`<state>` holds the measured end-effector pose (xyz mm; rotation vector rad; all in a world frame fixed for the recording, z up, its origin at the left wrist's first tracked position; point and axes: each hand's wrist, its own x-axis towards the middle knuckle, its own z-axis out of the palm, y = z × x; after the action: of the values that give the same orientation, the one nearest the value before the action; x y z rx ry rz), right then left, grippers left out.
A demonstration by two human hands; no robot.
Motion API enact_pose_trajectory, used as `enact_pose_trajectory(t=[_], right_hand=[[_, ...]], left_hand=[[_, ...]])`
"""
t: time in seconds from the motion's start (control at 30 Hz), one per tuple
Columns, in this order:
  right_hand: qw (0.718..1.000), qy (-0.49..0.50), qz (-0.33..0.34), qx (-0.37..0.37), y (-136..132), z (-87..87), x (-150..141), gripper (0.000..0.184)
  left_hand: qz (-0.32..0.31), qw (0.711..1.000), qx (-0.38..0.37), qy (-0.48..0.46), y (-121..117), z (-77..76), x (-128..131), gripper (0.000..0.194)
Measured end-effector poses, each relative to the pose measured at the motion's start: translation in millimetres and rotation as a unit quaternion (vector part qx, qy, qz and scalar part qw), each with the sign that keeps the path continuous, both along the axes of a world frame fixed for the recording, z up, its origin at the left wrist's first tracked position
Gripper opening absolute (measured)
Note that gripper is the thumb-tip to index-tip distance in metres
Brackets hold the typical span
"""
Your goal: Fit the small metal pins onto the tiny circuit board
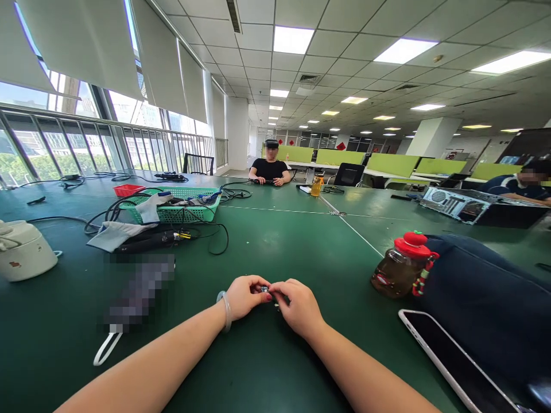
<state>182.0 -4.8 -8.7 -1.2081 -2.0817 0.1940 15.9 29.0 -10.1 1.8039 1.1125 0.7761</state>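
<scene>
Both hands meet over the green table (258, 355) in front of me. My left hand (245, 297), with a pale bangle (224, 310) at the wrist, is closed in a pinch on a small metallic piece (264, 289); its kind is too small to make out. Against the other side of that piece, the fingertips of my right hand (299, 304) are pressed together. Whether they grip the same piece or another one is hidden. Just below the fingers lies a tiny light-coloured bit (276, 307) on the tabletop.
At left are a green basket (189, 214) with cables and gloves, a white pot (26, 252) and a blurred item with a strap (107, 347). At right stand a red-lidded bottle (400, 267), a dark bag (486, 310) and a tablet (456, 361). A person (270, 169) sits opposite.
</scene>
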Motion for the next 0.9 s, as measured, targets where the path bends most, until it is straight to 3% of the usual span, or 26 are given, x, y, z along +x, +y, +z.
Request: enact_pose_trajectory(t=[0.13,0.27,0.37,0.6,0.73,0.9], right_hand=[[0.999,-0.022,-0.041,-0.009,1.5,-0.2,1.4,0.020],[0.989,-0.059,-0.095,-0.094,8.5,-4.2,8.5,0.018],[0.985,-0.066,-0.073,-0.141,12.5,-5.0,15.5,0.017],[0.984,-0.052,0.024,-0.166,8.5,0.0,20.6,0.020],[0.985,-0.055,0.021,-0.165,8.4,-4.8,15.4,0.007],[0.988,-0.074,0.019,-0.137,9.4,-9.1,11.2,0.006]], left_hand=[[0.013,0.999,0.025,0.039,1.1,-0.7,-0.6,0.031],[0.046,0.990,0.069,0.115,3.7,-1.6,-3.9,0.028],[0.055,0.986,0.079,0.138,4.6,-1.5,-5.6,0.029],[0.050,0.986,0.086,0.135,4.0,-0.7,-6.7,0.030],[0.044,0.985,0.095,0.135,4.1,-0.4,-6.4,0.031],[0.035,0.985,0.088,0.145,3.3,0.1,-5.4,0.030]])
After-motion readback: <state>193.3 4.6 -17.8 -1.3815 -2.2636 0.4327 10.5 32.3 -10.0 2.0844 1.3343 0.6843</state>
